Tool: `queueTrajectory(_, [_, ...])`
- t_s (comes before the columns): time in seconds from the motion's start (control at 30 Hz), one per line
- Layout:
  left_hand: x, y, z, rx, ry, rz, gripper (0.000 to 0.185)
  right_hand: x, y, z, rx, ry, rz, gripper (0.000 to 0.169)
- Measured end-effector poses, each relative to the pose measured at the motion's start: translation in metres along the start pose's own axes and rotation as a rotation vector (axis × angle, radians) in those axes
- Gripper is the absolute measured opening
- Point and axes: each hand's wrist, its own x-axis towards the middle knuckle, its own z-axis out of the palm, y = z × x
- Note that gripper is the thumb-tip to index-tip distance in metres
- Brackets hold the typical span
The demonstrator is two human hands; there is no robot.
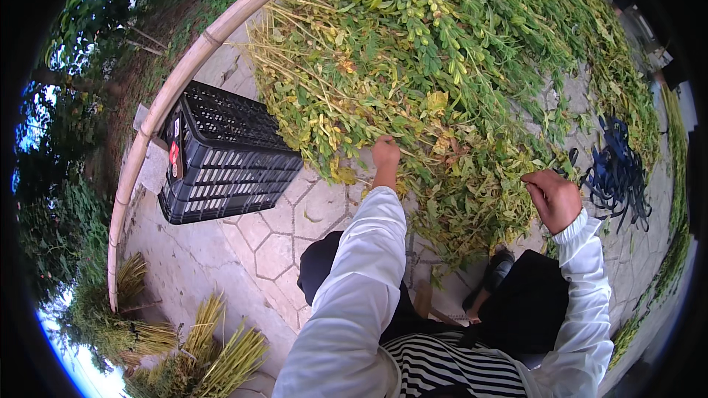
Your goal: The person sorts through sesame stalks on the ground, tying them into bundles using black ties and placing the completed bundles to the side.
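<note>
Cut green and yellow plant stalks with seed pods, likely sesame, lie in a broad heap before me. My left hand is closed at the near edge of the heap, around or against a thin stalk; the grip is not clear. Further right, my right hand is raised with its fingers curled and thumb and forefinger together; whether anything thin is between them cannot be told. Beneath it and to its left lie withered leaves. A tangle of dark blue straps rests on the paving to the right of my right hand.
A black plastic crate stands at the left beside a long bamboo pole. Tied bundles of cut stalks lie at the lower left on the hexagon-patterned paving. Trees and undergrowth border the left side.
</note>
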Motion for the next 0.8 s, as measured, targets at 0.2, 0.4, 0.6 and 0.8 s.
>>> queueTrajectory(0.2, [-0.057,0.053,0.022,-0.174,0.147,0.196,0.014,-0.016,0.01,-0.001,0.01,-0.054,0.04,0.012])
queueTrajectory(0.4, [-0.1,0.118,-0.001,-1.189,-0.085,0.261,0.011,-0.025,0.009,0.002,0.049,-0.08,0.07,0.014])
queueTrajectory(0.6, [-0.221,0.195,-0.034,-1.407,-0.467,0.391,0.024,-0.031,0.011,0.012,0.358,-0.043,0.311,0.047])
queueTrajectory(0.8, [-0.319,0.202,-0.039,-1.32,-0.861,0.527,0.04,-0.016,-0.005,-0.001,1.217,0.382,0.367,0.056])
